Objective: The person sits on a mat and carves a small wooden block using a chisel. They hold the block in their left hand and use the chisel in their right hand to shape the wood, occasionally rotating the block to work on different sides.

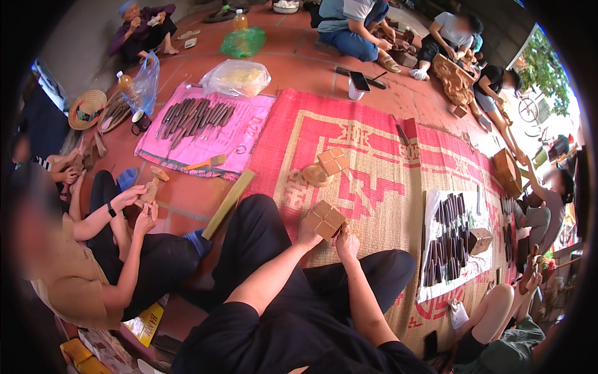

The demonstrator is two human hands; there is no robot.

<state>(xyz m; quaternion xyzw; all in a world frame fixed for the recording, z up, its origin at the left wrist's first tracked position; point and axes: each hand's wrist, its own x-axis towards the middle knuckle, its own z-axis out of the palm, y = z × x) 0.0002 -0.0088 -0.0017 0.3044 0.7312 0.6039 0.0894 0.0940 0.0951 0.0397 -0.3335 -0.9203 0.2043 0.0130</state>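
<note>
I sit cross-legged in black trousers on a red woven mat (374, 156). My left hand (308, 234) grips a square wooden block (325, 219) with a cross cut into its face, holding it from the left side. At the block's right lower edge my right hand (347, 242) is closed around a small tool that I cannot make out. A second, similar carved wooden block (326, 166) lies on the mat a little beyond my knees.
A pink cloth (249, 121) with several chisels lies at the far left; a white cloth (473, 265) with more chisels and a small block lies at the right. A wooden slat (228, 204) rests near my left knee. People sit all around carving.
</note>
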